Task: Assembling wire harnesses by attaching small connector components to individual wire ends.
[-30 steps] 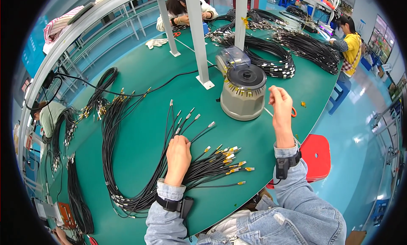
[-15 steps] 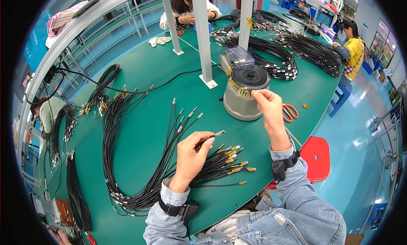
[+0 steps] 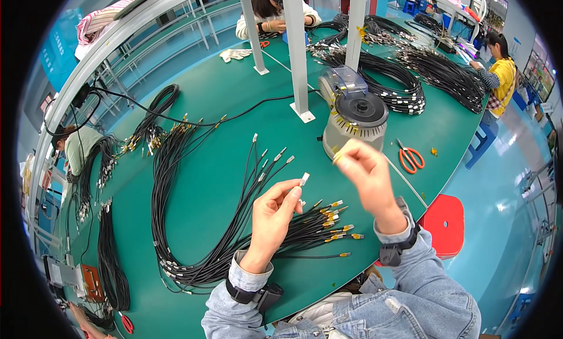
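Observation:
My left hand (image 3: 271, 220) is closed, its thumb and fingers pinching a black cable near its end. The cable's silvery connector (image 3: 304, 179) sticks up above the fingertips. My right hand (image 3: 370, 178) is slightly blurred and pinches a small piece of yellow tape (image 3: 336, 158), just in front of the tape dispenser (image 3: 352, 128). That grey machine has a round black disc on top, with short amber tape strips along its edge. Below my left hand a bundle of black cables (image 3: 161, 204) curves in a U, many of its ends wrapped in yellow tape.
Orange-handled scissors (image 3: 411, 159) lie right of the dispenser on the green table (image 3: 141, 268). Grey posts (image 3: 296, 58) rise behind it. More cable bundles (image 3: 111, 257) lie left and far right. A red stool (image 3: 444, 225) stands at the right; several other people sit around.
My right hand has moved away from the dispenser's disc, toward me and the left hand, carrying a tape piece. The left hand has turned the connector more upright. The view has shifted slightly.

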Demonstrator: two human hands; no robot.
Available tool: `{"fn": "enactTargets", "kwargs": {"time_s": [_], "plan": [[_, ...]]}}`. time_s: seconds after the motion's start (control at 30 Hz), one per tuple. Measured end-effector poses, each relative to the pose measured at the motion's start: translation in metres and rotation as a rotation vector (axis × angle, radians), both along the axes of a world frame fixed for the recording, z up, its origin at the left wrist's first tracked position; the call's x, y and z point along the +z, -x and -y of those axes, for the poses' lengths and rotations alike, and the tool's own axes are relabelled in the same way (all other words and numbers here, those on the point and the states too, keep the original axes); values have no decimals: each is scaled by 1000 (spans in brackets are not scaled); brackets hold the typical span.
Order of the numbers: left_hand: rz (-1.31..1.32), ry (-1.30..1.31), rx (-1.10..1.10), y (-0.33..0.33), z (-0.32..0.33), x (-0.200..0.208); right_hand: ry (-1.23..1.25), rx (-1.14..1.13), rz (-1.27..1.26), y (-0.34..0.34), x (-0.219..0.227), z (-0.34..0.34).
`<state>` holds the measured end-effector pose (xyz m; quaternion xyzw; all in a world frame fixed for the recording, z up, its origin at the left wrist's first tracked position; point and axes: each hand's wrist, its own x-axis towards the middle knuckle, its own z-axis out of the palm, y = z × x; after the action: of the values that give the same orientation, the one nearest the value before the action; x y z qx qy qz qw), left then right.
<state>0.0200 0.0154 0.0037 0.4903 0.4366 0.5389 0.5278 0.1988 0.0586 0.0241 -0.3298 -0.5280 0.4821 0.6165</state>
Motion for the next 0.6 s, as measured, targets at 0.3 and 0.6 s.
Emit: {"fn": "enactTargets", "kwargs": {"time_s": [0.3, 0.6], "plan": [[-2, 18, 4, -1, 4, 2, -163, 187, 80, 27, -24, 14], [-19, -36, 53, -2, 4, -2, -154, 290, 251, 16, -31, 13]]}}
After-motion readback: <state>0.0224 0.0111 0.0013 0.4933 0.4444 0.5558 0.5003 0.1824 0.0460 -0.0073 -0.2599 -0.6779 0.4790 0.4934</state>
